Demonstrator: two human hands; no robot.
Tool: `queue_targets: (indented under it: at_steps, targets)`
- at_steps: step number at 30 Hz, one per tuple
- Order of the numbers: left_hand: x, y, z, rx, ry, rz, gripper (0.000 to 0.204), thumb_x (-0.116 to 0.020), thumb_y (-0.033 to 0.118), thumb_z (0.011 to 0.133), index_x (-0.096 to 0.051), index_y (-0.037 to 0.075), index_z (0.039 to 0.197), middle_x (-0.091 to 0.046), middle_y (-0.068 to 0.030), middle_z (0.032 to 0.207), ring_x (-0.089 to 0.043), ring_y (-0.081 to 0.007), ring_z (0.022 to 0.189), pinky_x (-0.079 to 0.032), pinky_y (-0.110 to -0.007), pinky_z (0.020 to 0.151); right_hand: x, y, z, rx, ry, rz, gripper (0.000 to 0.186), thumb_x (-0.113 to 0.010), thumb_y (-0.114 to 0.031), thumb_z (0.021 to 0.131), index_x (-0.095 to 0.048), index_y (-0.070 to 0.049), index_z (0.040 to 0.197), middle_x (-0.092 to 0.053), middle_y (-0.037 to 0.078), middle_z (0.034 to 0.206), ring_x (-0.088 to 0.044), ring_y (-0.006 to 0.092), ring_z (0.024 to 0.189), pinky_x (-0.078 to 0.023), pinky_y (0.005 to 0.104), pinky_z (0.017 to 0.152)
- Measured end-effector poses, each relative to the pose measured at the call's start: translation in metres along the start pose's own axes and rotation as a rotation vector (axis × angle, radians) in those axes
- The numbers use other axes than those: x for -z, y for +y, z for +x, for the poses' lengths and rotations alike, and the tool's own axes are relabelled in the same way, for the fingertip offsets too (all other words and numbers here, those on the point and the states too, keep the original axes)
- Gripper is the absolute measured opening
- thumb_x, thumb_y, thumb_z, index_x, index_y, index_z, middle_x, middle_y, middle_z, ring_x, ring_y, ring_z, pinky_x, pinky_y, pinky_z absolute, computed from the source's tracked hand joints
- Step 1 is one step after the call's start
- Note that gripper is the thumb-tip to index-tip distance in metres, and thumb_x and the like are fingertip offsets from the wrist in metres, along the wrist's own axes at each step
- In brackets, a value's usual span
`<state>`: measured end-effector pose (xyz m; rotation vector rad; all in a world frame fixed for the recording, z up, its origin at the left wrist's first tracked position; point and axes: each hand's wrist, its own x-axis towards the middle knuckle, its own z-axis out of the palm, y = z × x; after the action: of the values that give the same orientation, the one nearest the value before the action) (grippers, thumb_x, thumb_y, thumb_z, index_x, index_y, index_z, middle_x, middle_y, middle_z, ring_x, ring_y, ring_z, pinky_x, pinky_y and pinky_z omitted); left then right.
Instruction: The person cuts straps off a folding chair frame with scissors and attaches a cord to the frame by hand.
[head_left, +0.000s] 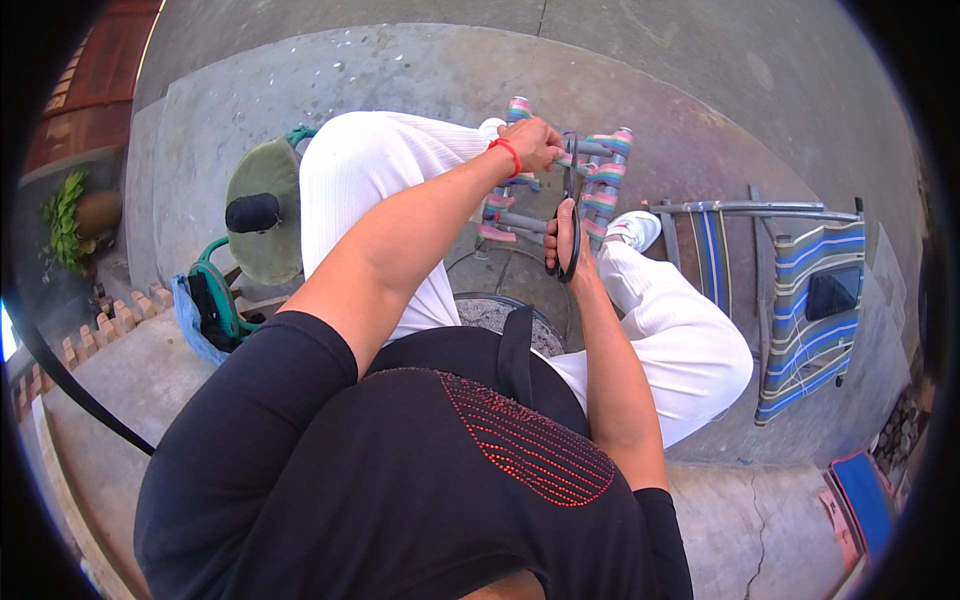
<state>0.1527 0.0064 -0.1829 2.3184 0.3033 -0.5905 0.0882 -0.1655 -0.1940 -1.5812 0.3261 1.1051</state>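
A small frame of grey tubes (523, 221) stands in front of me, its bars wound with striped strips (605, 173) in pink, green and blue. My left hand (535, 143), a red band at its wrist, reaches to the frame's top bar. Its fingers are closed on a strip of the striped fabric (577, 162). Black-handled scissors (569, 248) are in my right hand (562, 231), with fingers around the handles. The blades point away from me, next to the left fingertips and the strip. How far the blades are apart is too small to make out.
A round-seated stool (270, 190) with a dark object (253, 213) on it stands at my left. Beside it is a green chair frame (212, 278) with blue cloth. At right a striped folding chair (790, 360) carries a dark phone (834, 292) and a pale cable.
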Motion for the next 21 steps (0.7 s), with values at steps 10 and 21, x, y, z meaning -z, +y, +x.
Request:
queue_targets:
  at_steps: [10,21]
  targets:
    - [-0.001,0.000,-0.001,0.008,0.000,-0.016,0.019,-0.053,0.027,0.076,-0.066,0.014,0.083,-0.062,0.0030,0.063,-0.058,-0.0119,0.063,-0.043,-0.029,0.065,-0.002,0.000,-0.002,0.002,0.106,-0.059,0.060,-0.033,-0.071,0.074,-0.035,-0.012,0.061,-0.029,-0.004,0.046,-0.032,0.0079,0.037,-0.027,0.0231,0.034]
    - [0.031,-0.007,0.014,-0.031,0.547,0.436,0.021,-0.054,0.010,0.072,-0.065,0.019,0.087,-0.055,0.0001,0.103,-0.044,-0.0188,0.107,-0.022,-0.058,0.091,0.023,-0.023,-0.010,0.051,0.140,0.509,0.059,-0.037,-0.067,0.076,-0.040,-0.009,0.069,-0.036,-0.003,0.050,-0.039,0.0085,0.040,-0.035,0.0226,0.036]
